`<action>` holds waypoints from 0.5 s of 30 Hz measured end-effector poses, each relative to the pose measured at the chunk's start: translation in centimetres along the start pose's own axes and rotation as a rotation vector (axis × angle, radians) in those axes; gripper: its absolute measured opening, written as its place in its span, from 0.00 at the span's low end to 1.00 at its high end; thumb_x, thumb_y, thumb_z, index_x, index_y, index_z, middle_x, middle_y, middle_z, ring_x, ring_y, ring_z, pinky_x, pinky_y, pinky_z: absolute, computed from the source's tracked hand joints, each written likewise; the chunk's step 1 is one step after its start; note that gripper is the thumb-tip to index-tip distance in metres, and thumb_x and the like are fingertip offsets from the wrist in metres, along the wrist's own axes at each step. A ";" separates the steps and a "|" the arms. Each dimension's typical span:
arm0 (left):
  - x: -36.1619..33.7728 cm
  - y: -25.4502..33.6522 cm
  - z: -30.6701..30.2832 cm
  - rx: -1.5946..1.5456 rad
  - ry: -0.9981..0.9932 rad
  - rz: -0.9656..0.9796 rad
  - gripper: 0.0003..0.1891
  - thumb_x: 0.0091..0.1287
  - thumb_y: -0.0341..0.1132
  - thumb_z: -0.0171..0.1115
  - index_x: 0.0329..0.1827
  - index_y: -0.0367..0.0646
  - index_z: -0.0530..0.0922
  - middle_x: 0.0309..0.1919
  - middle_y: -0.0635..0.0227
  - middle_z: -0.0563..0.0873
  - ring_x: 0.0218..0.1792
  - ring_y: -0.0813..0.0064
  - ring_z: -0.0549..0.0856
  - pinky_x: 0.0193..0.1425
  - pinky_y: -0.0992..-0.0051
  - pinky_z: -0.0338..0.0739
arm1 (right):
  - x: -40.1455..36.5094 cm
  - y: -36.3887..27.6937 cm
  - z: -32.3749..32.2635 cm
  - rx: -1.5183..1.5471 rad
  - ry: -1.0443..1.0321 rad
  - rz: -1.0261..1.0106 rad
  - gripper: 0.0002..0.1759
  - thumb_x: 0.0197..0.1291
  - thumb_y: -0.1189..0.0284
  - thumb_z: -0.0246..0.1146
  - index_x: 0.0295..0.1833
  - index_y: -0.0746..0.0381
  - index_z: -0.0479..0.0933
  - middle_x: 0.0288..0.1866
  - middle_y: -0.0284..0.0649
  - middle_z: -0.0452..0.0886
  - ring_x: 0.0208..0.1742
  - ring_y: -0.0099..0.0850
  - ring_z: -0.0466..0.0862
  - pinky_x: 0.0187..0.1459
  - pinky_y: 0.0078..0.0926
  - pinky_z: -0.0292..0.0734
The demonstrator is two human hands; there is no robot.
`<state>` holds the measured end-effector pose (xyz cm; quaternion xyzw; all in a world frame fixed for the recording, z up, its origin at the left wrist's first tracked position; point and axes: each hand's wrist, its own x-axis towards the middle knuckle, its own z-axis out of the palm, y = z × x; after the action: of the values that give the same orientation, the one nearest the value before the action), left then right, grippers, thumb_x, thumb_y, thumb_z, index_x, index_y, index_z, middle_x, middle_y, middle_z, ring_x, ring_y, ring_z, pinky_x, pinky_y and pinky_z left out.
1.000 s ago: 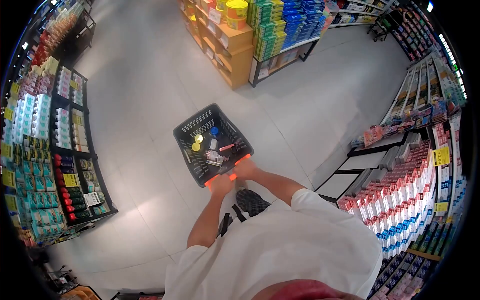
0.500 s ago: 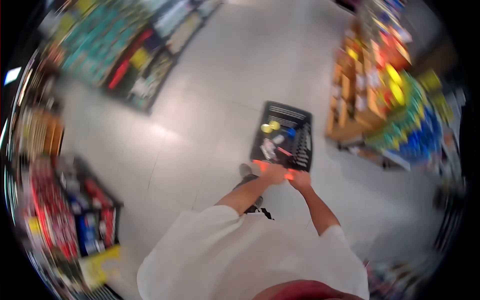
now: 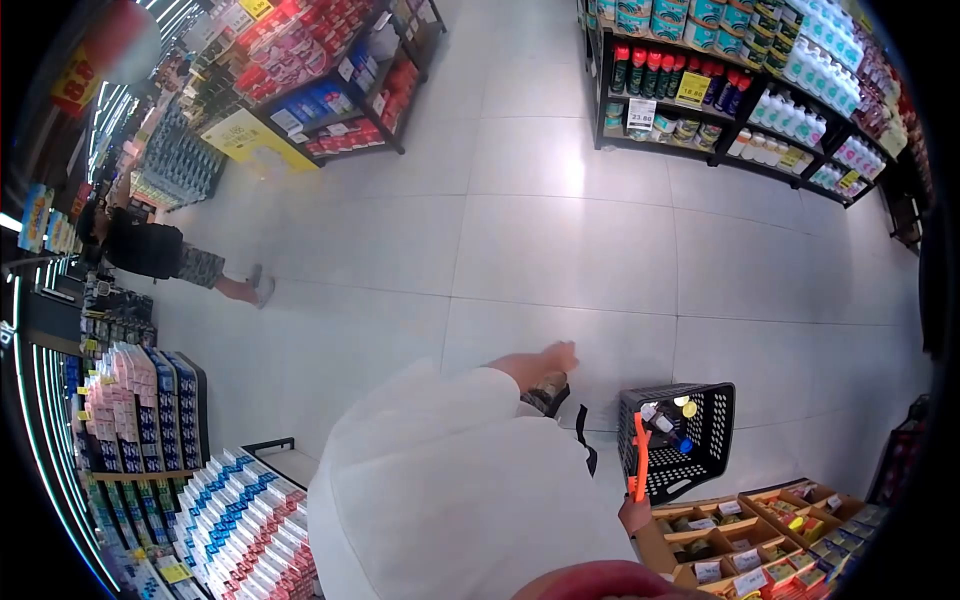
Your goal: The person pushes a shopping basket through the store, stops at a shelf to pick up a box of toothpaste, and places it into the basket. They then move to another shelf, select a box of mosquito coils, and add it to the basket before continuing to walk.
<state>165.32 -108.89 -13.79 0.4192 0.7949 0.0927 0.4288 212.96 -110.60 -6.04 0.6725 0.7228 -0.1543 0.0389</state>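
My right hand (image 3: 635, 513) is closed around the orange handle (image 3: 641, 460) of a black shopping basket (image 3: 712, 440) at the lower right. Inside the basket lie a few small items, among them a blue-capped one (image 3: 685, 445) and some with pale yellow round lids (image 3: 689, 409). Apart from the basket, my left hand (image 3: 562, 357) hangs over the floor in front of my white shirt. Nothing shows in it, but motion blur hides how its fingers are set.
Dark shelves (image 3: 705, 85) with cans and bottles stand at the upper right. A wooden display (image 3: 750, 530) is close below the basket. Stacked boxes (image 3: 245, 525) fill the lower left. A person in dark clothes (image 3: 145, 245) walks at the left. Pale floor tiles lie between.
My left hand has let go of the orange handle. My right hand and the basket now appear lower and farther right. The view has swung round, bringing other shelves and a person into sight.
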 end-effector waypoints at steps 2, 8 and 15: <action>-2.0 -5.8 -4.9 0.153 0.023 -0.153 0.24 0.60 0.45 0.59 0.53 0.36 0.75 0.49 0.45 0.83 0.53 0.47 0.82 0.55 0.51 0.77 | 2.1 2.1 -1.1 0.065 -0.066 -0.069 0.14 0.58 0.63 0.63 0.34 0.64 0.78 0.28 0.56 0.81 0.33 0.58 0.82 0.34 0.54 0.75; -13.4 -12.2 -11.3 0.426 0.082 -0.418 0.19 0.60 0.42 0.58 0.47 0.37 0.80 0.44 0.44 0.85 0.49 0.49 0.85 0.51 0.57 0.80 | 6.7 3.4 -2.3 0.117 0.044 -0.103 0.17 0.57 0.58 0.65 0.31 0.62 0.78 0.22 0.51 0.81 0.23 0.52 0.81 0.25 0.50 0.75; -5.0 -5.9 5.2 0.579 -0.313 0.010 0.15 0.63 0.39 0.56 0.44 0.37 0.81 0.46 0.51 0.85 0.52 0.55 0.82 0.55 0.60 0.75 | 11.9 6.2 -4.4 0.053 0.024 -0.031 0.16 0.50 0.55 0.65 0.37 0.55 0.82 0.29 0.40 0.83 0.34 0.41 0.86 0.35 0.43 0.80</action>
<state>167.15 -117.44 -16.98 0.5368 0.7106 -0.2007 0.4081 218.60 -97.67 -6.02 0.6638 0.7291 -0.1660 0.0103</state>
